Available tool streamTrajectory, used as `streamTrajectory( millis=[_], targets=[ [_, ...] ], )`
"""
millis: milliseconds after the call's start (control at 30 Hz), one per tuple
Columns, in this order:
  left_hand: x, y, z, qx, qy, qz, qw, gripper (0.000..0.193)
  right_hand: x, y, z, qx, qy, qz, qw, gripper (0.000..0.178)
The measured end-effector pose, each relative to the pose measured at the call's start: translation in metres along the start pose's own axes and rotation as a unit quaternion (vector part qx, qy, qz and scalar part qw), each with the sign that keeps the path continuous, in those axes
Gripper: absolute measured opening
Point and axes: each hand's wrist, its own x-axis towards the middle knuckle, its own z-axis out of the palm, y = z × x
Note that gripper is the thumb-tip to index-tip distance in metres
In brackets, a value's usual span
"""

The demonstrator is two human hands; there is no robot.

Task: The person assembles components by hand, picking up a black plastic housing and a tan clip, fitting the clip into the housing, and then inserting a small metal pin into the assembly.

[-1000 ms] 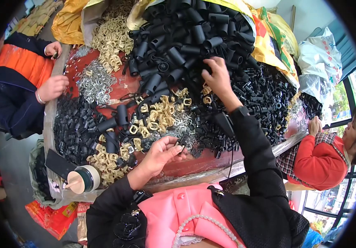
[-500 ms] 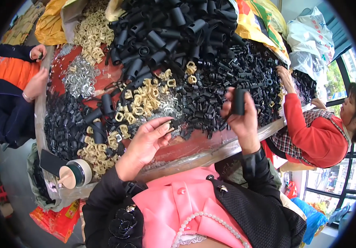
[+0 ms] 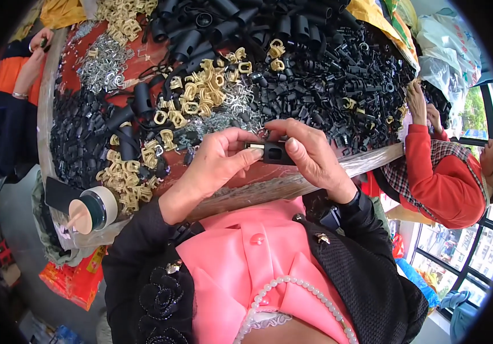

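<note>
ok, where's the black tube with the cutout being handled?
Head view, just right of centre: the black tube is in the right hand, its left end at the left hand's fingertips.

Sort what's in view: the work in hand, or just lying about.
Part of the work:
black tube, in the right hand
small piece, pinched by the left hand
likely the heaped tubes, tan rings and silver pieces

Seemingly lying about:
dark flat slab
round container
red bag
</note>
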Motion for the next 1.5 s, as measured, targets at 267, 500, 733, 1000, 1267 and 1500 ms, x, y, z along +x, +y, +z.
streamTrajectory(
  millis=[267, 500, 733, 1000, 1267, 1500],
  targets=[
    [0.011, -0.006, -0.001, -0.019, -0.013, -0.042, 0.999, 0.023, 0.002, 0.008, 0.009, -0.029, 0.04, 0.014, 0.999, 0.045],
    [0.016, -0.003, 0.004, -0.017, -0.004, -0.03, 0.999, 0.028, 0.006, 0.019, 0.024, 0.006, 0.082, 0.059, 0.995, 0.042],
    [0.02, -0.002, 0.0, -0.008, -0.02, -0.047, 0.999, 0.043, 0.008, 0.021, 0.012, 0.132, 0.005, 0.05, 0.99, 0.057],
    [0.015, 0.002, 0.002, -0.082, -0.026, -0.06, 0.994, 0.083, 0.009, 0.024, 0.006, 0.205, -0.147, -0.068, 0.965, 0.084],
    [0.011, -0.006, 0.005, -0.133, -0.064, -0.019, 0.989, 0.092, 0.002, 0.025, 0.008, 0.239, -0.11, -0.032, 0.964, 0.084],
    [0.015, -0.019, 0.003, -0.213, -0.033, -0.023, 0.976, 0.09, -0.004, 0.023, 0.026, 0.36, -0.006, 0.047, 0.932, 0.093]
  ],
)
